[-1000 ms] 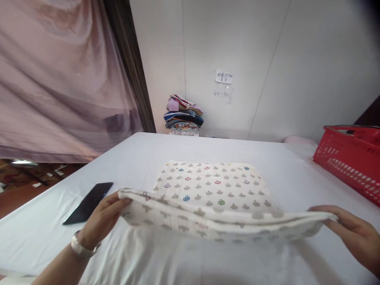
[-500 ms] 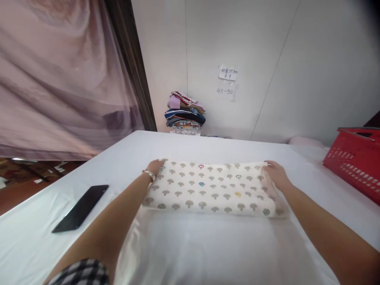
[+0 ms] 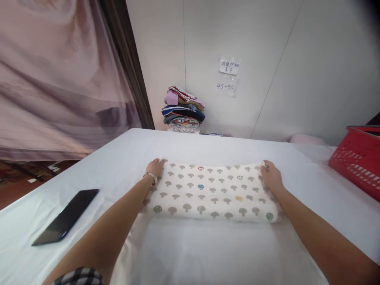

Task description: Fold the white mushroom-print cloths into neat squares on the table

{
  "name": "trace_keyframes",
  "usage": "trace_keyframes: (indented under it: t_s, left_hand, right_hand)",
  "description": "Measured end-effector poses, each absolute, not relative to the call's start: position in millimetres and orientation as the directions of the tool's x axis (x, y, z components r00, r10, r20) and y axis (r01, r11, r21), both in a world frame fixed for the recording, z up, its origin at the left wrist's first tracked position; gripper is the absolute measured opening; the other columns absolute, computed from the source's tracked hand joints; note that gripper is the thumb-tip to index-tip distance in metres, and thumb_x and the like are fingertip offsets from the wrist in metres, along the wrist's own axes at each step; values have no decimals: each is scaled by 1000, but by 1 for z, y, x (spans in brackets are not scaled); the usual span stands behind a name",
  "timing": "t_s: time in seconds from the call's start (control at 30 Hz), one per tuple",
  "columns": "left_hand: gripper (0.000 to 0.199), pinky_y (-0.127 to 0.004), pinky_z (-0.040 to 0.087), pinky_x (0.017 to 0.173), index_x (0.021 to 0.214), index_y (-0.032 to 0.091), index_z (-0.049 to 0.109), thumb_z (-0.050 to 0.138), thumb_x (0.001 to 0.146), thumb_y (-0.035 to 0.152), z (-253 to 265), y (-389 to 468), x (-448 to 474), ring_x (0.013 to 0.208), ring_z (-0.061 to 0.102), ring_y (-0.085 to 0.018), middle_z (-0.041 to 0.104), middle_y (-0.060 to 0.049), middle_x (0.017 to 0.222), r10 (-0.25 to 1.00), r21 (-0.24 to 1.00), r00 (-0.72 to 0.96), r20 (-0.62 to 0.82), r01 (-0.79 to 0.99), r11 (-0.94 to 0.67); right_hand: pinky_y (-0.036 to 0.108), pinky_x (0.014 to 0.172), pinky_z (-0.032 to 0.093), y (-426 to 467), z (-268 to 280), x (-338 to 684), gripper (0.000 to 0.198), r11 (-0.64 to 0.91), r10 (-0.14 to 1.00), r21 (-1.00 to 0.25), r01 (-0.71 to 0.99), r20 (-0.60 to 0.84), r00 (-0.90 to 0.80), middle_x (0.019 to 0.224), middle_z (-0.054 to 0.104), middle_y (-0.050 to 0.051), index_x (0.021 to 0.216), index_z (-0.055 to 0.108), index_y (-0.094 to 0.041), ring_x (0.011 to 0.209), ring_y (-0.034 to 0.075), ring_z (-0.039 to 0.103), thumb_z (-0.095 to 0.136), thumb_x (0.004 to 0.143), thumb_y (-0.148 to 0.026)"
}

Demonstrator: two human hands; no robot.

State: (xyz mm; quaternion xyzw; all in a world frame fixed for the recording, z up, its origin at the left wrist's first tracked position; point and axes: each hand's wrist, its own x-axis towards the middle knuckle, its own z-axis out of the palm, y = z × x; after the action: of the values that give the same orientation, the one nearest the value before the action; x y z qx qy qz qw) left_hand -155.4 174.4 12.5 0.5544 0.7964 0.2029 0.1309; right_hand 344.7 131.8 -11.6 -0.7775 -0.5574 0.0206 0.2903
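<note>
A cream cloth with a mushroom print (image 3: 213, 190) stretches across the table in front of me, its far edge sagging slightly between my hands. Its far left corner is pinched by my left hand (image 3: 155, 169), which wears a bracelet (image 3: 151, 178) at the wrist. At the far right corner, the closed fingers of my right hand (image 3: 270, 176) grip the same cloth. The print shows grey mushrooms with a few red, blue, yellow and green ones. Plain whitish fabric (image 3: 208, 253) spreads from the cloth's near edge toward me.
A black phone (image 3: 67, 217) lies left on the white-covered table (image 3: 237, 148). The red basket (image 3: 356, 162) stands at the right edge. Beyond the table is a stack of folded fabrics (image 3: 184, 111), below paper notes (image 3: 229, 66) on the wall. A pink curtain (image 3: 59, 79) hangs at left.
The printed cloth's near edge sits slightly lower in view, and its far edge sags more. Both hands keep their hold on the corners. My view has shifted slightly; the phone appears farther left and lower.
</note>
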Motion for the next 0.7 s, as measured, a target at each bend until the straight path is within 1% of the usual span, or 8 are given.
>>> trace_keyframes:
  t_s: [0.13, 0.23, 0.3, 0.37, 0.47, 0.53, 0.6, 0.7]
  left_hand:
    - [35, -36, 45, 79, 105, 16, 59, 42, 82, 38, 15, 173, -156, 99, 58, -28, 64, -15, 105, 938, 418, -345, 14, 854, 308]
    - [48, -39, 42, 87, 121, 14, 49, 43, 82, 42, 22, 168, -157, 109, 53, -29, 56, -16, 120, 943, 388, -331, 31, 874, 294]
    - [56, -38, 37, 95, 130, 12, 41, 40, 84, 44, 26, 159, -151, 118, 46, -28, 47, -16, 131, 967, 332, -244, 69, 920, 209]
    - [58, -36, 29, 103, 133, 12, 36, 38, 85, 44, 27, 144, -136, 127, 35, -24, 39, -14, 139, 993, 241, -70, 98, 969, 45]
    - [61, -43, 16, 109, 137, 19, 32, 35, 85, 52, 21, 118, -102, 135, 19, -23, 26, -8, 146, 974, 154, 225, 26, 962, -226]
    - [66, -50, 10, 109, 138, 24, 29, 31, 84, 60, 13, 105, -83, 137, 11, -25, 18, -5, 149, 940, 143, 338, -39, 933, -329]
    - [69, -54, 6, 108, 139, 26, 27, 27, 82, 65, 5, 100, -72, 137, 6, -26, 13, -3, 150, 930, 131, 361, -69, 927, -350]
    - [71, -55, 4, 108, 140, 27, 25, 22, 82, 67, -4, 101, -71, 137, 4, -26, 11, -2, 150, 938, 128, 342, -54, 934, -334]
  right_hand:
    - [40, 84, 43, 132, -7, 341, 48, -205, 927, -314, 927, 241, 286, 120, 55, 16, 128, 45, -13, 104, 29, 54, 32, 85, -28]
    - [45, 86, 43, 126, 1, 333, 49, -188, 936, -232, 954, 253, 246, 125, 50, 18, 130, 43, -11, 110, 32, 50, 31, 85, -28]
    - [46, 94, 38, 118, 8, 319, 49, -74, 936, -209, 975, 323, 140, 129, 47, 18, 129, 43, -10, 118, 31, 44, 32, 85, -29]
    - [43, 102, 31, 106, 14, 296, 50, 120, 931, -203, 972, 363, -39, 137, 40, 15, 131, 42, -12, 126, 27, 35, 32, 87, -34]
    - [41, 108, 22, 91, 21, 253, 56, 384, 914, -231, 894, 232, -333, 147, 24, 7, 139, 31, -19, 135, 23, 20, 28, 89, -44]
    - [42, 110, 15, 88, 21, 230, 61, 485, 874, -248, 839, 100, -475, 149, 16, 3, 142, 23, -22, 137, 22, 11, 24, 89, -52]
    - [44, 110, 9, 93, 15, 218, 64, 494, 859, -243, 835, -9, -511, 150, 13, 2, 143, 21, -23, 137, 22, 7, 21, 88, -57]
    - [47, 109, 5, 106, 1, 218, 65, 404, 901, -203, 892, -82, -427, 150, 13, 2, 142, 23, -24, 137, 22, 6, 18, 87, -59]
